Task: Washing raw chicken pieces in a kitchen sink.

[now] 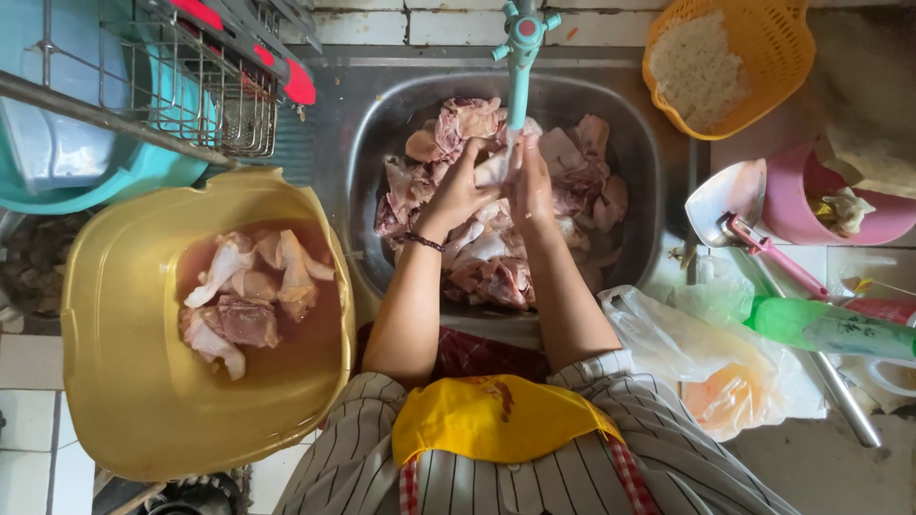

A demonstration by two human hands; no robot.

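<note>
Both of my hands are raised over a steel sink (363,143) filled with several raw chicken pieces (496,272). Between them they hold one pale chicken piece (497,169) right under the teal tap (521,52). My left hand (462,188) grips it from the left, with a dark bracelet on the wrist. My right hand (532,181) presses against it from the right. Whether water is running I cannot tell.
A yellow basin (105,315) at the left holds pinkish water and more chicken pieces (250,296). Behind it are a wire rack (205,86) and a teal tub. On the right are an orange basket of rice (730,57), a pink bowl (825,205), a metal scoop (727,200), a green bottle (830,327) and plastic bags (706,358).
</note>
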